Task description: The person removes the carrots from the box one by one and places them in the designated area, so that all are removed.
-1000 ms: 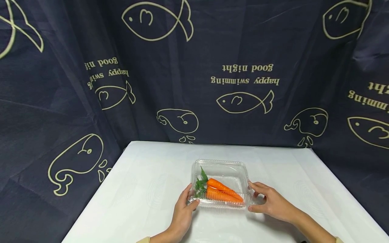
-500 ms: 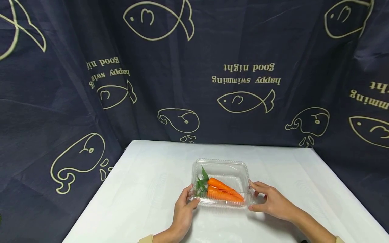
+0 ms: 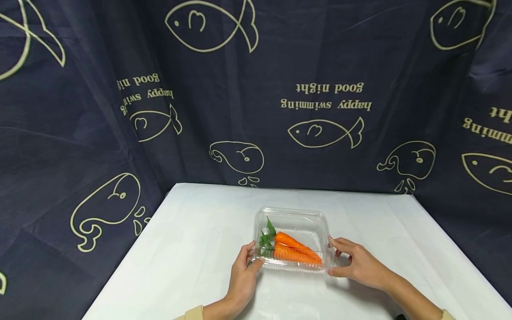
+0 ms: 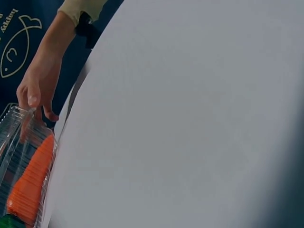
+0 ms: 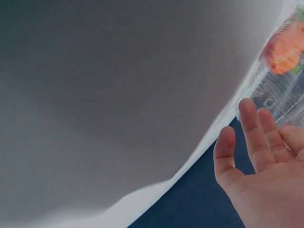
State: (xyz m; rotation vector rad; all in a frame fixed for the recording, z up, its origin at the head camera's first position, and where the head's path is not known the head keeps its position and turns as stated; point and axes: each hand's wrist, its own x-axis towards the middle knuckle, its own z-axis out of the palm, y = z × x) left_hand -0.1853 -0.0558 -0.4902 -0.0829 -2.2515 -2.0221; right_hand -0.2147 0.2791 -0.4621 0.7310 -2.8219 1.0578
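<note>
Both left hand point(image 3: 243, 276) and right hand point(image 3: 362, 267) grip opposite sides of one clear container point(image 3: 308, 226) holding two orange carrots point(image 3: 293, 255) and green leaves point(image 3: 271, 228).

Head view looks forward and down from behind the hands point(image 3: 242, 276); left wrist view faces the right hand point(image 3: 362, 266), right wrist view sits closer; all share the clear plastic container point(image 3: 310, 229).

carrots point(image 3: 294, 255) orange; leaves point(image 3: 266, 240) green; container point(image 3: 305, 226) clear; table point(image 3: 200, 253) white; backdrop point(image 3: 276, 58) navy, cream fish point(image 3: 320, 133) and lettering point(image 3: 326, 105); sleeves point(image 3: 194, 314) beige.
</note>
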